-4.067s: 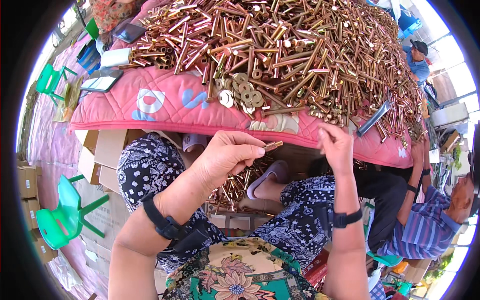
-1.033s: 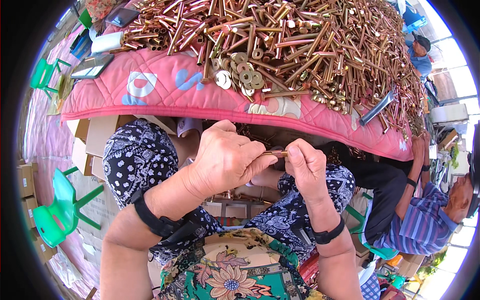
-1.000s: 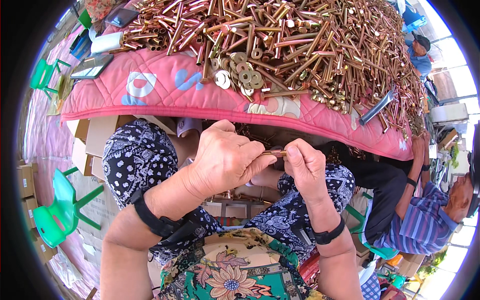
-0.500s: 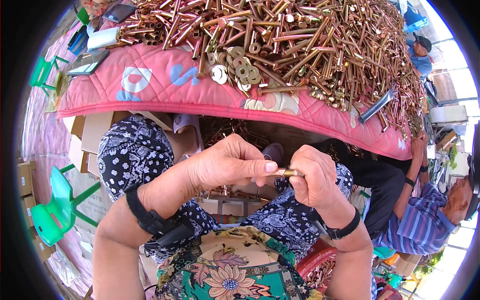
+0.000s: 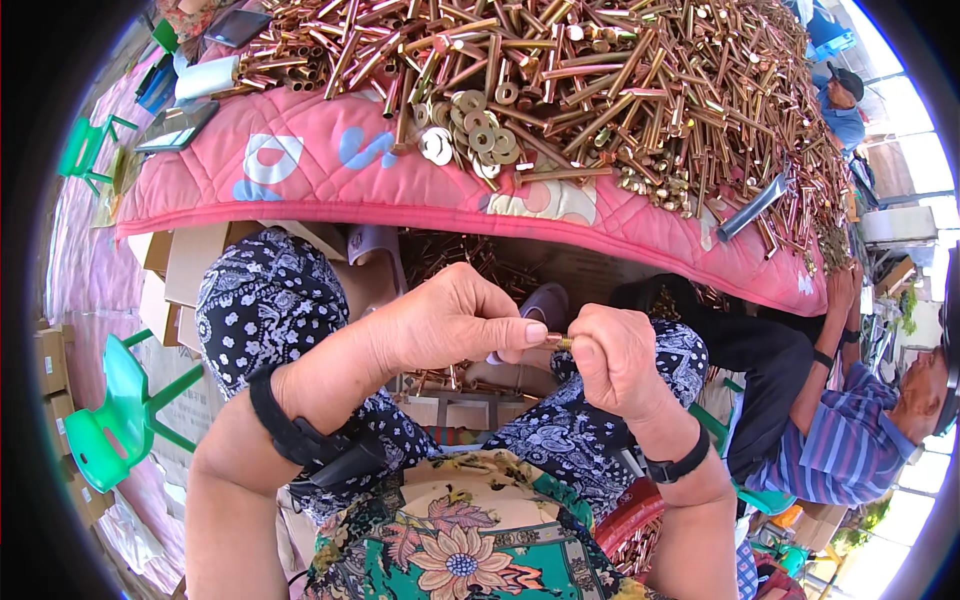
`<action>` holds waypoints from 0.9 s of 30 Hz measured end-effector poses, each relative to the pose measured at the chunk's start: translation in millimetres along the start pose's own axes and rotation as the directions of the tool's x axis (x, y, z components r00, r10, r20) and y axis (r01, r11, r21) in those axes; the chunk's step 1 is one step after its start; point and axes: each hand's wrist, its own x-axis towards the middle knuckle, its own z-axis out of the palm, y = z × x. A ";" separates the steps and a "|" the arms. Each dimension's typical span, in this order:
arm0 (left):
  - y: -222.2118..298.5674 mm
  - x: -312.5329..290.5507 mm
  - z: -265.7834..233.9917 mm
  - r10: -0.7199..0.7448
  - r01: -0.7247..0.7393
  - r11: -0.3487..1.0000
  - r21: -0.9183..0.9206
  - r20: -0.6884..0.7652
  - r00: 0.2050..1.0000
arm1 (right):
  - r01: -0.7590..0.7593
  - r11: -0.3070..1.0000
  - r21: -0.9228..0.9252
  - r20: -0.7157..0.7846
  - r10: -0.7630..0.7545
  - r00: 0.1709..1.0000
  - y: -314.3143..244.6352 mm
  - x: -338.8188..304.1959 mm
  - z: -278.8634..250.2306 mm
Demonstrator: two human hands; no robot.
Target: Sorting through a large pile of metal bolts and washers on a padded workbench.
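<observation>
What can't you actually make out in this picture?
- Small brass piece, head view: both hands cover all but a sliver, so its shape is unclear.
- Left hand and right hand: fingertips hidden behind knuckles.
- Box under the pink table: shaded, contents blurred.

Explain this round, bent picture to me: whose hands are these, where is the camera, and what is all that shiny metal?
The camera sits on a person's head and looks down, and its wide lens bends the edges. The left hand and right hand are that person's own, meeting over the lap. Together they pinch a small brass-coloured bolt, mostly hidden by the fingers. Ahead, a pink quilted cloth carries a big heap of brass-coloured bolts and some washers. At the right, another person in a striped shirt sits at the same cloth.
</observation>
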 end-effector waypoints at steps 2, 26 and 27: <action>-1.1 -0.9 -3.7 -0.106 0.111 0.993 -0.050 0.098 0.990 | 0.111 0.990 -0.081 0.049 -0.107 0.993 3.5 -1.0 -5.2; -1.5 -4.8 4.1 0.256 -0.244 0.950 0.195 -0.039 0.966 | 0.264 0.955 -0.134 0.086 -0.255 0.963 -0.2 0.8 -9.8; 1.9 -4.8 4.2 0.471 -0.358 0.768 0.530 -0.089 0.878 | -0.240 0.946 0.217 0.098 0.224 0.970 -7.0 -2.5 -3.0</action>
